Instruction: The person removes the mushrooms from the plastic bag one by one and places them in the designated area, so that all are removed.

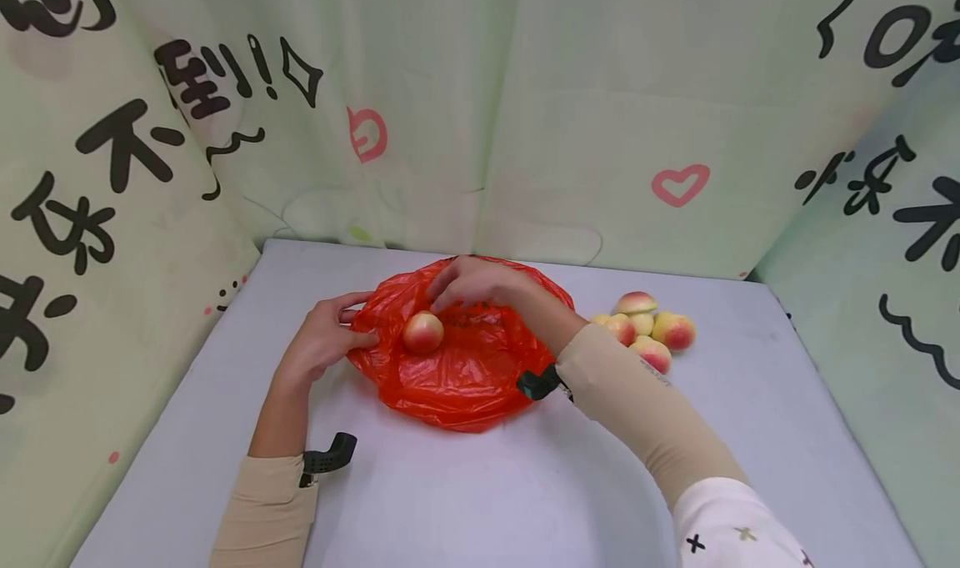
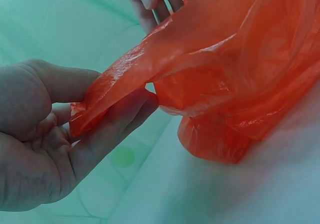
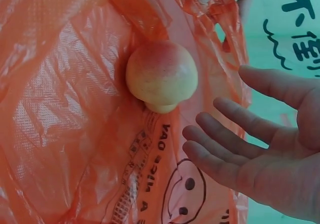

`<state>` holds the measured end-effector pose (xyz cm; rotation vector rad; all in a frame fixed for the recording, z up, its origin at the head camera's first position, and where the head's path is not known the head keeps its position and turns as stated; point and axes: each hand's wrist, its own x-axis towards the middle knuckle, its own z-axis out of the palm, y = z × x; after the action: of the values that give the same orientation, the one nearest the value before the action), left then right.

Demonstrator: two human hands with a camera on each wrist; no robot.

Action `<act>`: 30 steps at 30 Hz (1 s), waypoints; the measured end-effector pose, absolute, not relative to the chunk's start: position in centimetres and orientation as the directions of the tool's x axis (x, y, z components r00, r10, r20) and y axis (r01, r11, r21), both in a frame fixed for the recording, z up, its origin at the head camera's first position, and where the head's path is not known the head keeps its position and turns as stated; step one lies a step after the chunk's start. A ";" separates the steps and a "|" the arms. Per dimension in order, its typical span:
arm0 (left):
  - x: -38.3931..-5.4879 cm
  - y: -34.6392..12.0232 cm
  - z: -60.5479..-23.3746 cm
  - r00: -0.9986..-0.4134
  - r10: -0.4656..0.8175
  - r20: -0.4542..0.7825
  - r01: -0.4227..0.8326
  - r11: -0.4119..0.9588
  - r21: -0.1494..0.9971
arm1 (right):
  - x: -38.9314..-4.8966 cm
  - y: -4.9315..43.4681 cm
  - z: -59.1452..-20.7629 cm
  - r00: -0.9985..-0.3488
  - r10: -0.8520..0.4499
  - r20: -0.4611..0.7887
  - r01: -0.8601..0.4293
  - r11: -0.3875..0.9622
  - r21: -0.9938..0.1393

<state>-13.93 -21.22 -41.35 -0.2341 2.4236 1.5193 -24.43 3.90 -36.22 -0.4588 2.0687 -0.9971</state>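
Note:
A crinkled red plastic bag [image 1: 465, 393] lies on the table with its mouth spread. Inside it, toward the left, sits a mushroom [image 1: 423, 333]; the right wrist view shows the mushroom's [image 3: 162, 71] red-and-yellow cap and short pale stem. My left hand [image 1: 322, 334] pinches the left edge of the bag between thumb and fingers, which the left wrist view shows up close around the bag [image 2: 115, 78]. Over the bag's far side reaches my right hand [image 1: 474, 284]. Its fingers [image 3: 245, 119] are extended, apart from the mushroom, and hold nothing.
Several more mushrooms [image 1: 673, 331] with red-and-yellow caps are grouped right of the bag, partly hidden by the right forearm. Behind the white table [image 1: 420, 501] hangs a pale green curtain [image 1: 600, 118] with printed characters.

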 end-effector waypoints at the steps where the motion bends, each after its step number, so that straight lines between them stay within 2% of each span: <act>1: -13.9 -21.2 -41.3 -0.951 0.007 -0.310 -0.276 0.440 0.855 | -24.4 3.8 -36.3 -0.633 -0.596 -0.493 0.007 0.633 -0.774; 10: -13.7 -21.3 -41.4 -0.950 -0.001 -0.312 -0.277 0.462 0.843 | -24.7 2.4 -36.7 -0.646 -0.575 -0.502 -0.085 0.707 -0.702; 17: -13.9 -21.2 -41.4 -0.953 0.012 -0.301 -0.262 0.459 0.849 | -24.9 1.7 -37.4 -0.641 -0.591 -0.489 -0.205 0.746 -0.633; 30: -14.0 -21.1 -41.4 -0.953 0.016 -0.303 -0.262 0.458 0.849 | -24.3 1.0 -38.7 -0.644 -0.574 -0.506 -0.166 0.750 -0.640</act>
<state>-13.96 -21.13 -41.36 -0.2117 2.4432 1.4932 -24.35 1.00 -38.69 -0.5528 2.2186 -0.7217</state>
